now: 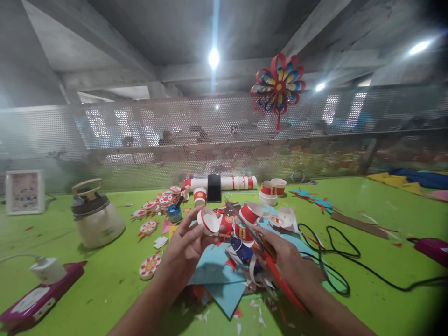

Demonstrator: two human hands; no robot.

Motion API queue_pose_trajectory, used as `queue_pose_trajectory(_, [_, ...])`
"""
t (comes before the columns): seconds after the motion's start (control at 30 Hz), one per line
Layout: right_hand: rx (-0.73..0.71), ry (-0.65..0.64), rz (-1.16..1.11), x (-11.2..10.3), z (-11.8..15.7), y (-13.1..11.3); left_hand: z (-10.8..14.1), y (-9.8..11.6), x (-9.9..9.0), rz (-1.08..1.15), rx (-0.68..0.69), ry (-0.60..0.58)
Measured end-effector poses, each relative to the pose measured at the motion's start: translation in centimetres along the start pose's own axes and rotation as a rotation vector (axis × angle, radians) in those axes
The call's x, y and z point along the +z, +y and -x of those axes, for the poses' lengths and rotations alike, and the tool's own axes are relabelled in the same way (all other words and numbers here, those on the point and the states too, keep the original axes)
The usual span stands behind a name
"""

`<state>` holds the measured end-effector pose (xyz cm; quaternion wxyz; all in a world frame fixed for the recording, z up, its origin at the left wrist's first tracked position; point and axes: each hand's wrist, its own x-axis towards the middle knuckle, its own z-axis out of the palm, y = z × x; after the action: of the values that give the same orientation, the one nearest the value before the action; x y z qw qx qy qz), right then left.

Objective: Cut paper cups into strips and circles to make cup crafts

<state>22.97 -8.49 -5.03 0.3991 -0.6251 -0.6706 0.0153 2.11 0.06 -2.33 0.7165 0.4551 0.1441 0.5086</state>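
My left hand (187, 247) grips a small white paper cup (209, 220) with a red edge, its opening turned toward me. In my right hand (285, 259) is a pair of scissors (280, 275) with red handles, the blades pointing up and left, apart from the held cup. Red and white cups (251, 213) lie just behind the blades. Blue paper sheets (224, 268) are under my hands, with paper scraps (259, 312) near the front.
A large jug (94, 217) stands at the left, near a purple power strip (45, 296). Decorated paper discs (150, 267) lie left of my hands. A phone (214, 188) leans on a row of cups (238, 183). A black cable (371, 266) loops at the right.
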Motion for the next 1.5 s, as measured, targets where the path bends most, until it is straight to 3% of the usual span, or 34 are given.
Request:
queue_pose_trajectory(0.27, [-0.045,0.014,-0.009,0.5,0.0,0.5,-0.8,0.9,-0.2,0.218,-0.141,0.135])
queue_pose_trajectory(0.6, [-0.04,0.025,0.001,0.9,0.1,1.0,-1.7,0.3,-1.5,0.171,-0.171,0.16])
queue_pose_trajectory(0.97, [-0.064,0.133,0.105,0.3,-0.2,1.2,-2.0,-0.1,-1.9,0.044,-0.119,0.175])
queue_pose_trajectory(1.17, [-0.084,0.175,0.143,0.1,-0.8,2.1,-1.8,-0.4,-1.8,-0.139,-0.002,0.146])
queue_pose_trajectory(1.37, [-0.069,0.215,0.235,-1.4,-1.4,2.2,-1.5,-1.2,-1.9,-0.815,0.344,0.168])
queue_pose_trajectory(1.5, [-0.045,0.195,0.321,-2.7,-2.1,1.9,-1.1,-1.7,-1.8,-0.974,0.436,0.105])
